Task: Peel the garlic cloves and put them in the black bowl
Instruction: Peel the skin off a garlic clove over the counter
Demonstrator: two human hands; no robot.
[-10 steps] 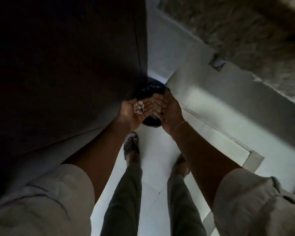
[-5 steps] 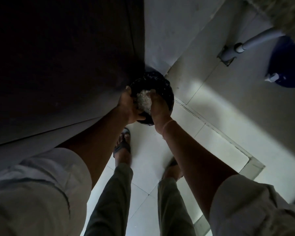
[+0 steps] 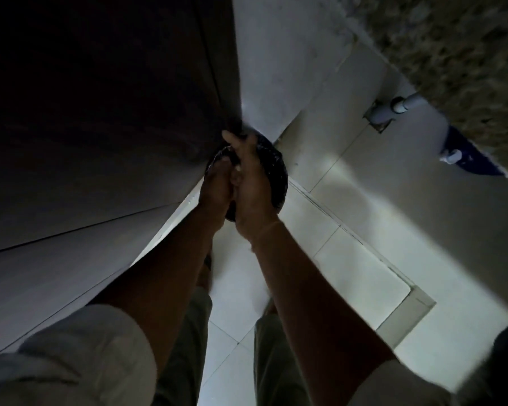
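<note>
A dark wall (image 3: 94, 118) fills the upper left of the frame. Pale floor tiles (image 3: 349, 230) catch light at centre right. A grey pipe (image 3: 405, 105) and speckled slab (image 3: 452, 54) sit upper right.

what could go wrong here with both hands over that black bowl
1. The hands, left and right, are pressed together above the bowl, which sits low on the floor. Anything slipping out might miss it and land on the tiles.
2. The scene is dim and the hands hide most of the bowl, so aiming could be off.
</note>
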